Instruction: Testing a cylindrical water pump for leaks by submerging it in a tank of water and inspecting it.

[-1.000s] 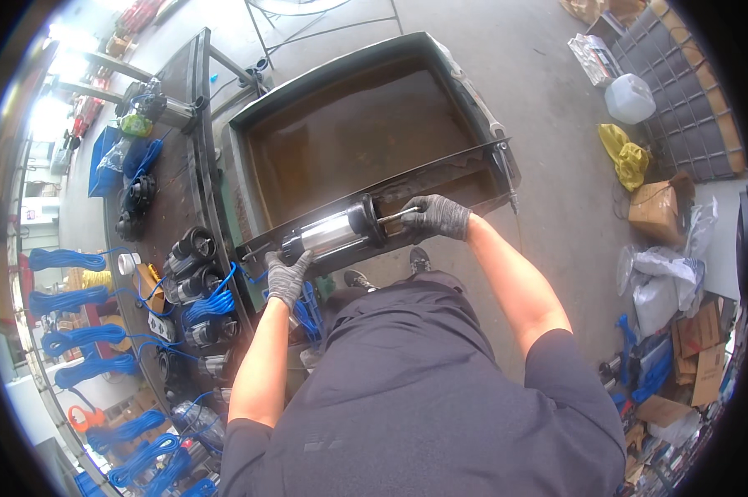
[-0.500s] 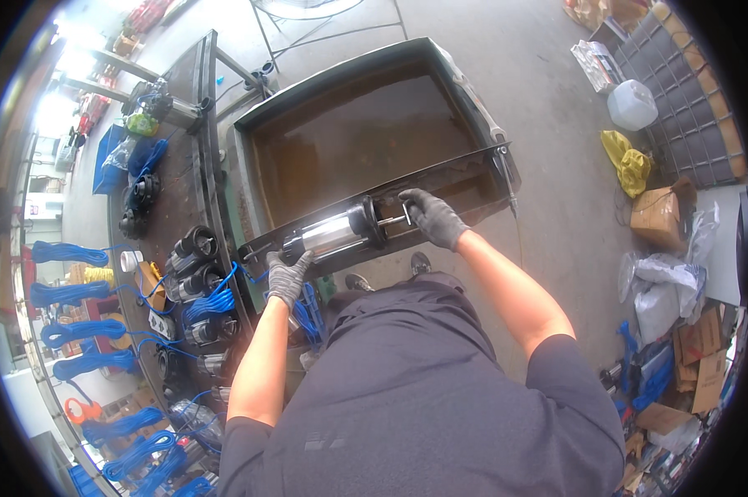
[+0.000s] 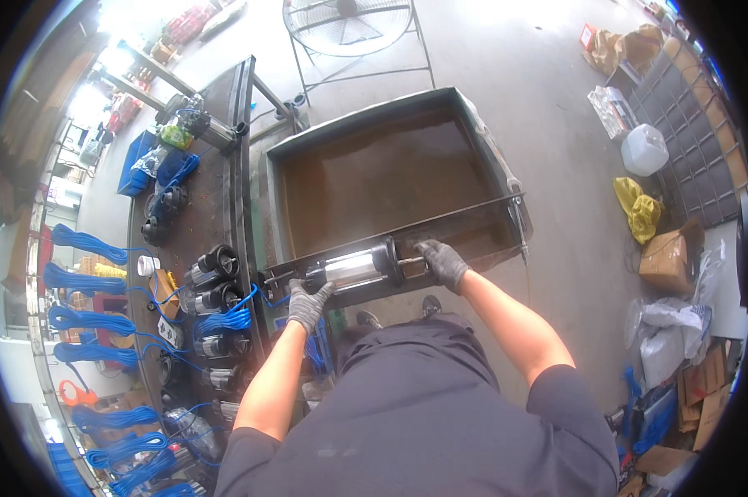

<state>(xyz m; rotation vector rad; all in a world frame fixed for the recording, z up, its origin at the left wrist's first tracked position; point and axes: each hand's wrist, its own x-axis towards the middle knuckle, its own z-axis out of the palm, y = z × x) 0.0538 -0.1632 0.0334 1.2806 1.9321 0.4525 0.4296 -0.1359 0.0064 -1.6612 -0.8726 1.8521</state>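
Note:
A pump motor [image 3: 351, 268] with a shiny silver cylinder and black ends lies on its side, on the dark ledge across the near side of a water tank [image 3: 276, 199]. My left hand [image 3: 309, 305], in a grey glove, is closed around its left black end, thumb toward the silver body. From the wide black flange [image 3: 388, 258] at the right, a thin metal shaft [image 3: 411, 260] sticks out. My gloved right hand [image 3: 443, 263] has its fingers closed at the shaft's outer end; the fingertips partly hide what they pinch.
Brown water [image 3: 382, 174] fills the tank. On the left, a dark workbench [image 3: 204, 174] holds several similar motors [image 3: 216, 263] and blue cable coils [image 3: 225, 321]. A floor fan [image 3: 349, 25] stands beyond the tank. Cardboard boxes [image 3: 668, 258] and a white jug [image 3: 644, 150] sit at right.
The whole view has shifted, so the tank and motor appear lower and farther right. My right fingers now cover the crosswise metal end of the shaft that showed before. My left hand keeps its hold.

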